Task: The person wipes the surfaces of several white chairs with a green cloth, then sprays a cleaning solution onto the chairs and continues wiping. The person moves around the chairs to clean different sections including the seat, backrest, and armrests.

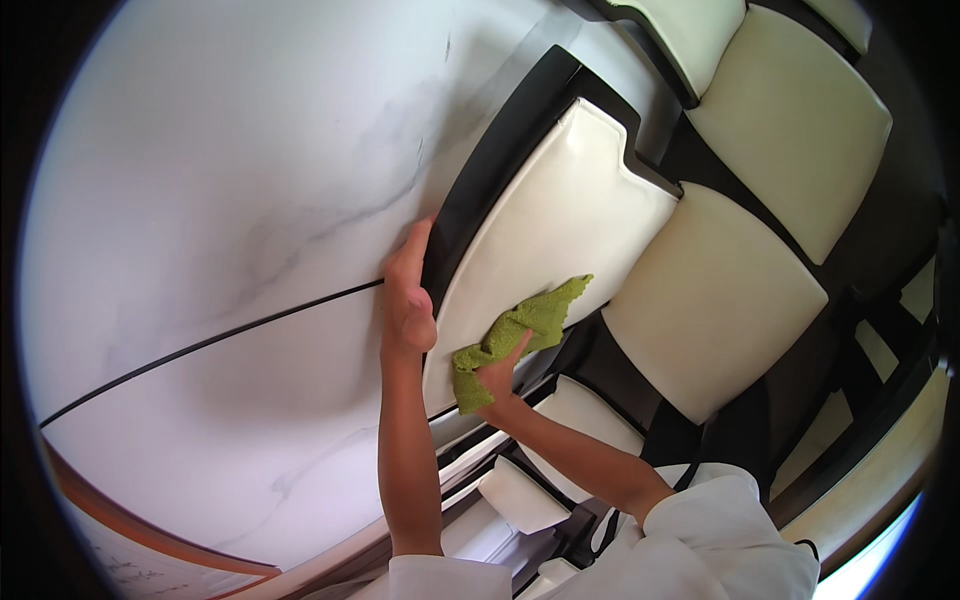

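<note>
A chair with a cream padded backrest (555,202) and a dark frame (499,165) stands before me, its back close to a white marbled surface. My left hand (410,300) is at the outer side of the dark frame, between it and the marbled surface, the thumb towards me. A green textured cloth (517,322) lies against the lower part of the cream backrest. My right hand (504,371) holds the cloth and presses it there, its fingers partly hidden under the folds. The chair's cream seat (712,300) extends to the right.
White marbled panels (225,225) with a dark seam fill the left. Another cream chair (795,127) stands at the upper right, and more cream seats (525,495) are below. A wooden edge (165,525) runs at the lower left. Dark slatted furniture (870,360) is at the right.
</note>
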Motion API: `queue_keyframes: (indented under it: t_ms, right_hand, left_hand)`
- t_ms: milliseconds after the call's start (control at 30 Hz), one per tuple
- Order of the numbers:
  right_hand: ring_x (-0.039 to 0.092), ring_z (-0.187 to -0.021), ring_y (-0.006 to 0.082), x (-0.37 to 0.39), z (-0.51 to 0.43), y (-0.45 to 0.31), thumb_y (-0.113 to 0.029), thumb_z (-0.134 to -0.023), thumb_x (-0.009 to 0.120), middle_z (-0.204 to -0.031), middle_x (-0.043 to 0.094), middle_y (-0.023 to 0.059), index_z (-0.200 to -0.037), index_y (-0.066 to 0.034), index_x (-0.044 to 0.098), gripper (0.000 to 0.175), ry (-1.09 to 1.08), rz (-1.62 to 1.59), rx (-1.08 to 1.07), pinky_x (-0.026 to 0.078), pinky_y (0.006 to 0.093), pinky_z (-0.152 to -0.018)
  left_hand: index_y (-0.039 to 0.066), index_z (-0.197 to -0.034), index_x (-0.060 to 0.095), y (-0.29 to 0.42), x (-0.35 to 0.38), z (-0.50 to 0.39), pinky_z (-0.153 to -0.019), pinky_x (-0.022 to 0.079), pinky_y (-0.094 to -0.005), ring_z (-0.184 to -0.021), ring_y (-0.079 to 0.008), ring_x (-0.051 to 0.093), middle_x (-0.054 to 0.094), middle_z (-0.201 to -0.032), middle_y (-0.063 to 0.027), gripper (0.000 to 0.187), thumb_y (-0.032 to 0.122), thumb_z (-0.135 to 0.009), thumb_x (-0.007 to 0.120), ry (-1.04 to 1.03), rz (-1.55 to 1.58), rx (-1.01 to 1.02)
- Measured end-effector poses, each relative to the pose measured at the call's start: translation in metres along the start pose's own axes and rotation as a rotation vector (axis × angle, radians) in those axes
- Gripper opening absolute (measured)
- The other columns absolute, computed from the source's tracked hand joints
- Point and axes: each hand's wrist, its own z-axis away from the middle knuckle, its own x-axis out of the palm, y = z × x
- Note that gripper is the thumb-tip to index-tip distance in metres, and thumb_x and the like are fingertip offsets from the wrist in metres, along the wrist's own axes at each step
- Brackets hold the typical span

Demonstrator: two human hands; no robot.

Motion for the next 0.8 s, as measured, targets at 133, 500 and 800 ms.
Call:
queue_keyframes:
  t_ms: [133, 500, 800]
  right_hand:
    - [0.025, -0.133, 0.0546, -0.016, -0.024, -0.020, -0.037, -0.082, 0.062, -0.134, 0.044, 0.0267, -0.125, -0.0028, 0.056, 0.055, 0.140, 0.024, -0.012, 0.006, 0.0715, -0.110]
    - [0.036, -0.126, 0.0501, -0.153, -0.235, -0.058, -0.035, -0.089, 0.058, -0.132, 0.043, 0.0339, -0.119, 0.0072, 0.052, 0.052, 0.490, 0.141, 0.062, 0.022, 0.0582, -0.109]
    - [0.009, -0.146, 0.0480, -0.073, -0.178, -0.083, -0.037, -0.087, 0.064, -0.158, 0.014, 0.0261, -0.154, -0.0080, 0.024, 0.083, 0.590, 0.394, -0.116, 0.010, 0.0632, -0.114]
  left_hand:
    - [-0.013, -0.133, 0.046, -0.007, 0.002, 0.002, -0.103, 0.037, -0.0389, -0.118, -0.0343, 0.053, 0.056, -0.128, -0.0252, 0.108, 0.079, -0.089, 0.012, -0.034, 0.067, 0.027]
    - [-0.013, -0.142, 0.038, -0.018, -0.004, 0.001, -0.117, 0.022, -0.0408, -0.140, -0.0329, 0.036, 0.041, -0.148, -0.0229, 0.107, 0.075, -0.092, 0.003, -0.107, 0.237, 0.138]
    - [0.001, -0.155, 0.009, -0.014, -0.006, -0.002, -0.114, 0.022, -0.0409, -0.141, -0.0353, 0.034, 0.036, -0.151, -0.0235, 0.100, 0.077, -0.092, 0.010, -0.061, 0.420, 0.074]
